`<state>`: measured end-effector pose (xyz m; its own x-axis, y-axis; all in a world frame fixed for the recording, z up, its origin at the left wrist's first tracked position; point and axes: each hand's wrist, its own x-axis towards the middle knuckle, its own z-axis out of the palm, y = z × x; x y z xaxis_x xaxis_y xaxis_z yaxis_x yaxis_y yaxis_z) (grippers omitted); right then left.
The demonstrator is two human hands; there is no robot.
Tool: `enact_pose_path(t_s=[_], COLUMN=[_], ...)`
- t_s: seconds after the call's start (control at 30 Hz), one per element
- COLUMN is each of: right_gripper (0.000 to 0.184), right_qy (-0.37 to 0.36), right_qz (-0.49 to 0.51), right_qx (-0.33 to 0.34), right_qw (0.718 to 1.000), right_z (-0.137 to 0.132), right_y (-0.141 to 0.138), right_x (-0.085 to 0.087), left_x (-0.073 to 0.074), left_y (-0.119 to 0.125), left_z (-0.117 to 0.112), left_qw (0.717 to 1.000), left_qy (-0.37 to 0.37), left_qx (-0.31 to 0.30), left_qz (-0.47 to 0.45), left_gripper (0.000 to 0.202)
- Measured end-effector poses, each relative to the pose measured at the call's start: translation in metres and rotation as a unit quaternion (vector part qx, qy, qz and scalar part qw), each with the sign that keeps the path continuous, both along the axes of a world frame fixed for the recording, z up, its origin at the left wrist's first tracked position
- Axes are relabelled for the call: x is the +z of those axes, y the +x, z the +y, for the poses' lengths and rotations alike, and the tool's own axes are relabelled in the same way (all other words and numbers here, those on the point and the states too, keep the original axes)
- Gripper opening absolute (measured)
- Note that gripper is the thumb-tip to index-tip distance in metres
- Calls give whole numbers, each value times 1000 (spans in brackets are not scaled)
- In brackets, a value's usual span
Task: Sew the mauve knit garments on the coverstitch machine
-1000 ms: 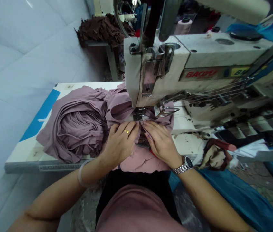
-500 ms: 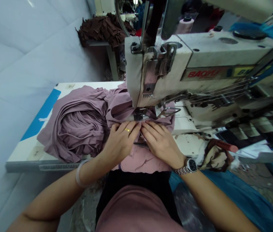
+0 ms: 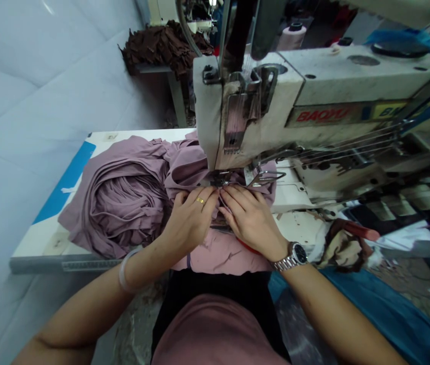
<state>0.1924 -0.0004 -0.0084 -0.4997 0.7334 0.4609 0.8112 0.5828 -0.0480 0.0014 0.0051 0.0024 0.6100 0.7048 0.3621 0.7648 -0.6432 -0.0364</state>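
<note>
Head view: a person's left hand (image 3: 188,223) and right hand (image 3: 251,220) press mauve knit fabric (image 3: 222,256) just before the presser foot (image 3: 220,178) of a scuffed white Baoyu sewing machine (image 3: 332,86). The fingers (image 3: 207,195) of both hands curve down, slightly apart, their tips nearly meeting on the cloth; whether they pinch it cannot be told. Forearms angle inward, a gold ring (image 3: 200,201) on the left hand, a steel wristwatch (image 3: 296,255) on the right wrist. Soft folds of the fabric heap on the white worktop (image 3: 47,248).
</note>
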Motion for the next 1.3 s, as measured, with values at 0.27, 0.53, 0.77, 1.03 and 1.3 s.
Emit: enact_pose_path(t_s=[0.27, 0.53, 0.77, 1.03, 1.3], right_gripper=[39, 22, 22, 25, 23], right_qy=[-1, 43, 37, -41, -71], right_qz=[-6, 108, 113, 117, 100], right_qx=[-9, 70, 45, 23, 1], right_qw=[1000, 991, 992, 992, 992], right_z=[4, -5, -2, 12, 26], right_y=[2, 1, -4, -1, 1], right_x=[2, -6, -5, 4, 5], left_x=[0, 6, 6, 1, 2], left_y=[0, -12, -8, -3, -4], left_z=[5, 10, 10, 20, 24], left_qw=[1000, 992, 992, 996, 995], left_qy=[-3, 31, 35, 14, -2], left_qx=[-8, -115, -106, -64, -62], left_qz=[0, -42, -62, -59, -73], left_gripper=[38, 22, 20, 27, 26])
